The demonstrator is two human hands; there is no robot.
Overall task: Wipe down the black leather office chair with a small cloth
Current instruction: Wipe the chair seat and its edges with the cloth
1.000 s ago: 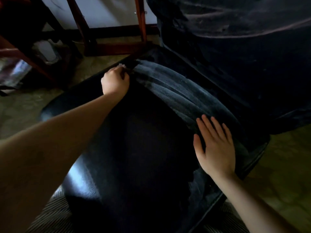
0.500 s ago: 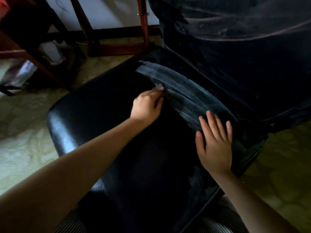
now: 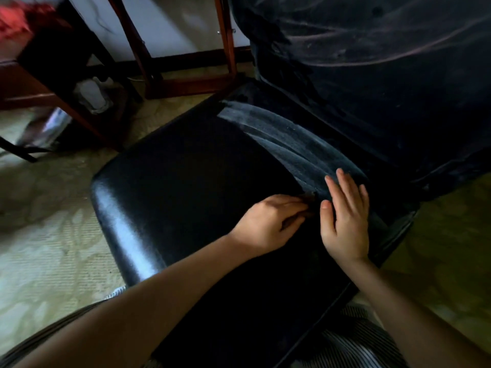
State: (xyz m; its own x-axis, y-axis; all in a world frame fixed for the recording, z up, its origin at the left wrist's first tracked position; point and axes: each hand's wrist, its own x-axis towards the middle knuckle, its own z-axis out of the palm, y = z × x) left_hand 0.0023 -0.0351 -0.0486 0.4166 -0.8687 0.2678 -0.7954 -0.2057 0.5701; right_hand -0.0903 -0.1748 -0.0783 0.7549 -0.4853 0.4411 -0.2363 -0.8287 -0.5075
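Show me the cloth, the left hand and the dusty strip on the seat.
cloth (image 3: pixel 309 198), head view, its dark exposed end.
left hand (image 3: pixel 268 225), head view, back of the hand.
dusty strip (image 3: pixel 281 134), head view, middle of the grey band.

A dark red wooden frame (image 3: pixel 186 85) of legs and rails stands at twelve o'clock against a white wall (image 3: pixel 172 27). At ten o'clock, more reddish woodwork (image 3: pixel 34 99) shelters a whitish plastic item (image 3: pixel 93 96), too blurred to name. A blurred red object (image 3: pixel 16 19) shows at eleven. Pale patterned flooring (image 3: pixel 47 248) spreads at nine, and striped fabric (image 3: pixel 353 341) lies at five.
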